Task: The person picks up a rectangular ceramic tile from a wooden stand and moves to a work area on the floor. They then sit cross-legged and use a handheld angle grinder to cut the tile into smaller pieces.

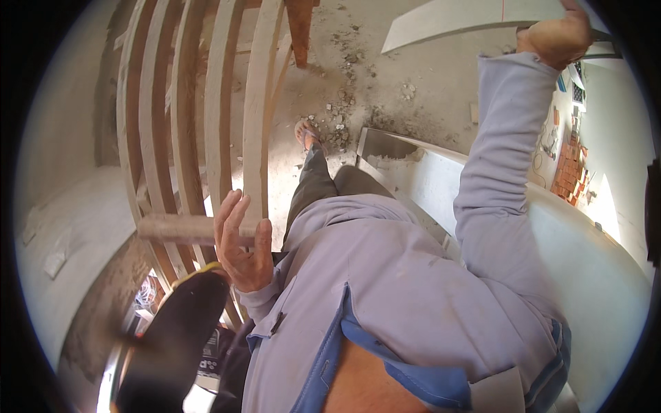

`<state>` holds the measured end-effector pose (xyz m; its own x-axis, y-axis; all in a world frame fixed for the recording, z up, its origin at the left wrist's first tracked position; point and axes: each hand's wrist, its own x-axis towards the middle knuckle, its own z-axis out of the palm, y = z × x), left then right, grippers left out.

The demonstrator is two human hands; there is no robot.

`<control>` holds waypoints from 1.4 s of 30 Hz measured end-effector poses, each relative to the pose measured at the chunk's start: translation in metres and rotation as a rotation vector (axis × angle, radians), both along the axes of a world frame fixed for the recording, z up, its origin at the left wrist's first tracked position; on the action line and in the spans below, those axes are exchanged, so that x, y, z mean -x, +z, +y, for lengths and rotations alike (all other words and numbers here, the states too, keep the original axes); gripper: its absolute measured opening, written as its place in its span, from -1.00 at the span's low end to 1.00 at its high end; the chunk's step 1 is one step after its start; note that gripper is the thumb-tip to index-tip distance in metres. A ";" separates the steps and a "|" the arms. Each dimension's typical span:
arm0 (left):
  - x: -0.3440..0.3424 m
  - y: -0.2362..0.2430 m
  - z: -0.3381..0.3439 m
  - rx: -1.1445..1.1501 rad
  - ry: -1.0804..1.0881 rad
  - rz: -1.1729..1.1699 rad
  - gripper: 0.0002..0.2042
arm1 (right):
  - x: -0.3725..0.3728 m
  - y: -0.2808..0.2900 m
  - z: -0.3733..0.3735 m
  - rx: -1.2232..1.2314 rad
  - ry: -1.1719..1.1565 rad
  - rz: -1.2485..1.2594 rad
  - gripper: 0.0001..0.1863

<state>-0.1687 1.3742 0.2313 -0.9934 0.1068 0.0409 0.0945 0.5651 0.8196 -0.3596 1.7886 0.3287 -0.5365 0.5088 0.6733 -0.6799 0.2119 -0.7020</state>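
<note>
My left hand (241,248) is raised beside an upright wooden frame of several slats (217,103), fingers apart and holding nothing, in front of a wooden crosspiece (179,227); I cannot tell if it touches that. Just below it is a dark curved object with a yellow edge (172,330), which I cannot make out. My right hand (554,41) is up at the top right, fingers wrapped round a long pale board (447,20) with a thin red line on it. My grey-sleeved right arm reaches up to it.
My sandalled foot (306,138) stands on a dusty floor with scattered rubble (341,117). A pale panel or ledge (441,196) runs along my right. Beyond it lie stacked red bricks (571,165). A pale wall (62,158) curves along the far left.
</note>
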 end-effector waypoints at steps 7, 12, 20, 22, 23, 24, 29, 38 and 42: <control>0.056 0.005 0.001 0.155 -0.095 -0.099 -0.56 | 0.013 -0.089 0.125 -0.314 -0.461 -0.262 -0.67; 0.080 0.013 -0.019 0.196 -0.076 -0.172 -0.63 | 0.017 -0.143 0.154 -0.104 -0.524 -0.469 -0.32; 0.169 0.059 0.012 0.277 -0.073 -0.194 -0.64 | 0.027 -0.217 0.243 -0.118 -0.695 -0.686 -0.06; 0.209 0.063 0.038 0.255 -0.138 -0.091 -0.62 | 0.038 -0.234 0.259 -0.037 -0.680 -0.764 -0.05; 0.230 0.058 0.053 0.205 -0.122 -0.110 -0.60 | 0.041 -0.246 0.277 -0.051 -0.678 -0.807 -0.04; 0.255 0.056 0.076 0.182 -0.145 -0.113 -0.58 | 0.037 -0.252 0.295 -0.034 -0.691 -0.852 -0.03; 0.375 0.041 0.220 -0.067 -0.246 -0.137 -0.49 | 0.055 -0.286 0.354 -0.042 -0.684 -0.979 -0.01; 0.575 -0.018 0.489 0.394 -0.943 -0.257 -0.45 | 0.022 -0.324 0.414 0.339 -0.400 -1.545 -0.01; 0.650 -0.066 0.584 0.480 -1.036 -0.525 -0.42 | 0.024 -0.356 0.441 0.509 -0.372 -1.627 0.01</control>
<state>-0.8182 1.9580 0.1648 -0.3191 0.7397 -0.5925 0.3963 0.6720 0.6255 -0.3838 2.2292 -0.0275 -0.2604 0.7230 -0.6399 0.7553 -0.2603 -0.6015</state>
